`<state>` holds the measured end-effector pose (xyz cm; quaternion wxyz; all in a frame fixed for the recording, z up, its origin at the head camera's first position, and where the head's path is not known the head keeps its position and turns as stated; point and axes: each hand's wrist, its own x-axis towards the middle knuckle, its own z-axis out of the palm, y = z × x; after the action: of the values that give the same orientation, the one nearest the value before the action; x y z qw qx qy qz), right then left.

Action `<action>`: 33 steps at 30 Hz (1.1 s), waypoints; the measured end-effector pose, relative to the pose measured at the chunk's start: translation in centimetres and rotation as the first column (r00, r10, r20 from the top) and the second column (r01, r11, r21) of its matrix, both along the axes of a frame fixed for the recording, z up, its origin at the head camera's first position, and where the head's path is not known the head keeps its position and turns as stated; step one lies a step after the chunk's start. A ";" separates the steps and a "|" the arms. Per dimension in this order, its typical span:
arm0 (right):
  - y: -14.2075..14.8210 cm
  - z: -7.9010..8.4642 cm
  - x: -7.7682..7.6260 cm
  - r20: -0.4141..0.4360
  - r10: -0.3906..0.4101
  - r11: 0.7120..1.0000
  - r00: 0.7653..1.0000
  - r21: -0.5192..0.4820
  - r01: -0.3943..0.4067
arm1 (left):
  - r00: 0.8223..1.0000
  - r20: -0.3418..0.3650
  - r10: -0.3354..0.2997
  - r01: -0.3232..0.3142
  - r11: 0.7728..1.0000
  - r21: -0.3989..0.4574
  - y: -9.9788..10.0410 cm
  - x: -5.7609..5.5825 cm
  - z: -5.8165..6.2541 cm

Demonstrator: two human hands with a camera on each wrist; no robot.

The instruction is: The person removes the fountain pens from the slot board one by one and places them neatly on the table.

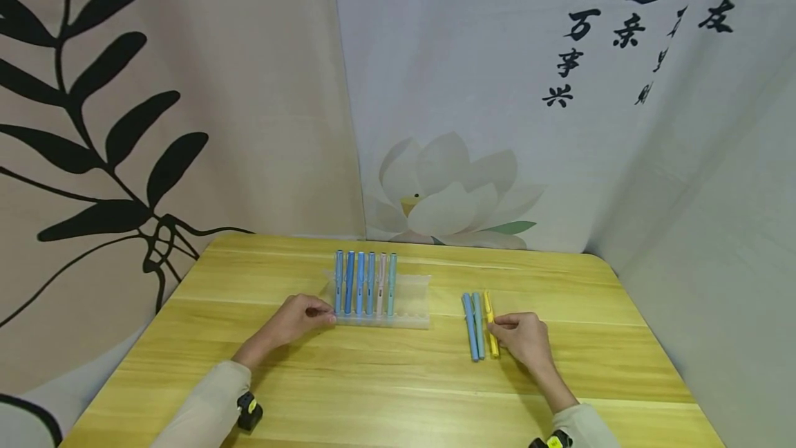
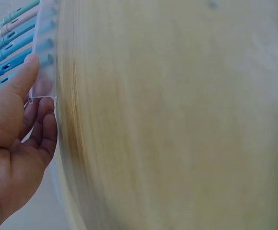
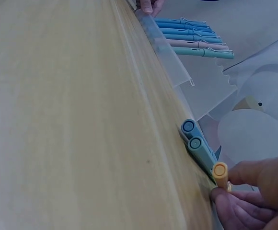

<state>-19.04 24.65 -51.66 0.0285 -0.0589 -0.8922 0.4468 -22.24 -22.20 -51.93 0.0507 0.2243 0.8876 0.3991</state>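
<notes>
My left hand (image 1: 303, 314) grips the near left corner of a clear plastic pen rack (image 1: 412, 299); the left wrist view has the thumb (image 2: 25, 76) on top and fingers curled beneath the end. Several pens stand side by side in the rack's left part: blue ones (image 1: 360, 283), a pink one (image 1: 381, 285) and a green one (image 1: 392, 285). To the right of the rack, my right hand (image 1: 525, 339) pinches a yellow pen (image 3: 220, 170) between thumb and fingers. Just left of it, a blue pen (image 1: 470, 328) and a blue-green pen (image 1: 479, 325) lie together on the table.
The wooden table (image 1: 373, 393) ends at a hanging cloth backdrop (image 1: 472, 88) with a printed flower and dark characters. At left hangs another cloth (image 1: 261, 88) with a black leaf print. Bare slots of the rack lie right of the green pen.
</notes>
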 end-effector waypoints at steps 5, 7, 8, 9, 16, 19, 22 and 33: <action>0.0 0.0 0.0 0.003 -0.002 1.000 1.000 0.017 0.002 | 1.000 0.002 -0.006 0.006 1.000 0.007 0.0 -0.1 -0.1; 0.0 0.1 0.0 0.006 -0.004 1.000 1.000 0.023 0.003 | 1.000 0.004 -0.006 0.006 1.000 0.008 0.0 -0.1 -0.1; 0.0 0.1 0.0 0.006 -0.003 1.000 1.000 0.023 0.003 | 1.000 0.005 -0.007 0.006 1.000 0.010 0.0 -0.1 -0.1; 0.0 0.1 0.0 0.006 -0.004 1.000 1.000 0.024 0.004 | 1.000 0.007 -0.006 0.006 1.000 0.011 0.0 -0.2 -0.1; 0.0 0.2 0.0 0.006 0.003 0.999 1.000 0.034 -0.003 | 1.000 0.020 0.001 -0.001 1.000 0.011 0.0 -0.2 -0.1; -0.1 0.6 0.0 -0.002 0.000 0.999 1.000 0.036 0.000 | 1.000 0.020 0.004 -0.005 1.000 0.007 0.0 -0.2 0.0; -0.2 1.1 -0.1 -0.029 0.006 0.999 1.000 0.050 -0.005 | 1.000 0.017 0.007 -0.007 1.000 0.004 -0.1 -0.2 0.0; -2.3 3.3 -0.9 -0.143 0.117 0.993 0.983 0.044 -0.112 | 1.000 0.005 -0.007 0.007 1.000 0.002 -0.2 -0.1 -0.1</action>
<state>-19.96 22.34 -48.38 0.0687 0.0257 -0.8975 0.4349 -22.33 -22.37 -52.07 0.0539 0.2263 0.8863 0.4005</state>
